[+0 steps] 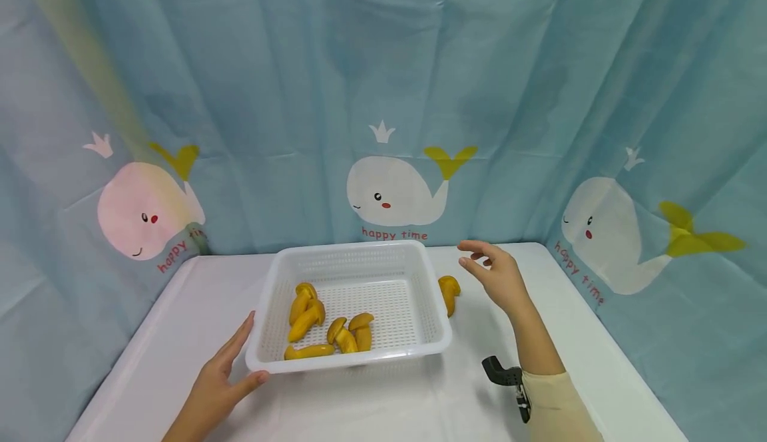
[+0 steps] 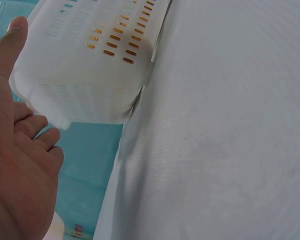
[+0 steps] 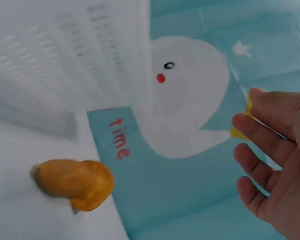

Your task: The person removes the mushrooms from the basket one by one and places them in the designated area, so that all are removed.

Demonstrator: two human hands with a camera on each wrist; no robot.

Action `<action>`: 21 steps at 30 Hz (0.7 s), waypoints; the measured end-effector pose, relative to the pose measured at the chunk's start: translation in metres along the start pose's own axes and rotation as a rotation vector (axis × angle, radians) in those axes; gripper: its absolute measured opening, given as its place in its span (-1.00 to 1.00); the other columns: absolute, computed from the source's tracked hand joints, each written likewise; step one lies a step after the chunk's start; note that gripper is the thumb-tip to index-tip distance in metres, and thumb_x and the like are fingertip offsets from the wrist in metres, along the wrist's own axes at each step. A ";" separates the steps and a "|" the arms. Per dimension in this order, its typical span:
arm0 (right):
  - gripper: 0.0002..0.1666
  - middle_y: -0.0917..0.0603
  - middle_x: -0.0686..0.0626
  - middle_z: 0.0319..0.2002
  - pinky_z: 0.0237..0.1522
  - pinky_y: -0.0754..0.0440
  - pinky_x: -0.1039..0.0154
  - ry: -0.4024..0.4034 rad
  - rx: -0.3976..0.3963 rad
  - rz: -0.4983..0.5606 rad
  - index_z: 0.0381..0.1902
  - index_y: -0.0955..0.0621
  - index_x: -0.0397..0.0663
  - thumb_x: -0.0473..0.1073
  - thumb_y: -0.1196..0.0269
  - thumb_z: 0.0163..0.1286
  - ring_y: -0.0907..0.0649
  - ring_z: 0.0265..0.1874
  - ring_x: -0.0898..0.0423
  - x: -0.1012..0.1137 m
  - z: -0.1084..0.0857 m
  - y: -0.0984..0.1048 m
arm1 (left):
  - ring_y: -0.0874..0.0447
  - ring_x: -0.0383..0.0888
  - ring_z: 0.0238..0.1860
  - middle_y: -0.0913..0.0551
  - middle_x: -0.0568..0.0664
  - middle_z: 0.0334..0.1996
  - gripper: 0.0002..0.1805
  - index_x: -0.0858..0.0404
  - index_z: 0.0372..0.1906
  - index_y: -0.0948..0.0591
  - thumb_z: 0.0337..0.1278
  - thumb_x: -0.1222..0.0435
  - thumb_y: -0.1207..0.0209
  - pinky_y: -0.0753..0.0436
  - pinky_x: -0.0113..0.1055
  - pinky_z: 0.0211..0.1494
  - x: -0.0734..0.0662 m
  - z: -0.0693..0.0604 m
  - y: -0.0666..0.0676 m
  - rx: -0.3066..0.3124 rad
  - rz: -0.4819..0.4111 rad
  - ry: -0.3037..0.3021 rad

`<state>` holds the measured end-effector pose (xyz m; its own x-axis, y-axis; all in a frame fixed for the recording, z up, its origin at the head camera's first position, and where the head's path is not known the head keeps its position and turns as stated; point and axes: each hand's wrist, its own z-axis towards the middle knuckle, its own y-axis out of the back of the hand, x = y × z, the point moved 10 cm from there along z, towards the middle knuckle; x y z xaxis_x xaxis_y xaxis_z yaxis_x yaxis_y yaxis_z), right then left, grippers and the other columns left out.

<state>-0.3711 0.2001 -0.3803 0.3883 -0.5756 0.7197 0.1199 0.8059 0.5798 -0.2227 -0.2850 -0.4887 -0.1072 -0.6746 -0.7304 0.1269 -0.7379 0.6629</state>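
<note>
A white perforated plastic basket (image 1: 395, 309) sits on the table with several yellow-brown mushrooms (image 1: 307, 320) grouped in its left and front part. My left hand (image 1: 212, 385) is at the basket's left front corner, fingers extended along its outer side and thumb by the front rim. In the left wrist view, the thumb lies close to the basket wall (image 2: 85, 65). Beyond the basket's right side, one more mushroom (image 1: 449, 294) lies on the table, also seen as a single mushroom (image 3: 77, 182) in the right wrist view. My right hand (image 1: 497, 275) hovers right of it, fingers loosely bent, holding nothing.
White cloth (image 1: 383, 409) covers the table. A blue curtain (image 1: 287, 129) printed with whales hangs along the back and both sides. A black wrist mount (image 1: 506, 375) sticks out from my right sleeve (image 1: 557, 405).
</note>
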 end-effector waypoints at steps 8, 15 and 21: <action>-0.53 -0.70 0.09 0.19 0.15 -0.53 0.03 0.036 0.108 0.014 0.27 -0.64 0.19 0.10 -0.33 0.46 -0.59 0.08 0.04 0.050 0.016 -0.001 | -0.08 0.38 0.56 0.00 -0.04 0.64 0.14 -0.20 0.65 0.02 0.10 -0.02 -0.46 -0.35 0.47 0.27 -0.002 0.000 -0.001 0.009 -0.007 0.006; -0.53 -0.69 0.12 0.20 0.13 -0.55 0.03 0.085 0.195 -0.016 0.27 -0.63 0.15 0.00 -0.36 0.44 -0.60 0.10 -0.02 0.094 0.040 -0.011 | -0.09 0.37 0.55 -0.01 -0.05 0.63 0.15 -0.24 0.65 0.02 0.07 -0.06 -0.47 -0.34 0.47 0.28 0.001 -0.001 -0.001 0.001 -0.006 0.014; -0.53 -0.71 0.15 0.16 0.08 -0.60 0.08 0.141 0.257 -0.047 0.26 -0.64 0.15 0.01 -0.38 0.43 -0.61 0.08 -0.01 0.128 0.057 -0.032 | -0.08 0.37 0.56 -0.02 -0.01 0.64 0.15 -0.26 0.64 0.03 0.06 -0.09 -0.46 -0.33 0.51 0.26 0.001 -0.001 0.000 0.001 0.005 0.016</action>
<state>-0.3776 0.0929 -0.2854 0.5132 -0.5720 0.6399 -0.0876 0.7067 0.7020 -0.2218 -0.2859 -0.4896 -0.0912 -0.6781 -0.7293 0.1265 -0.7343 0.6670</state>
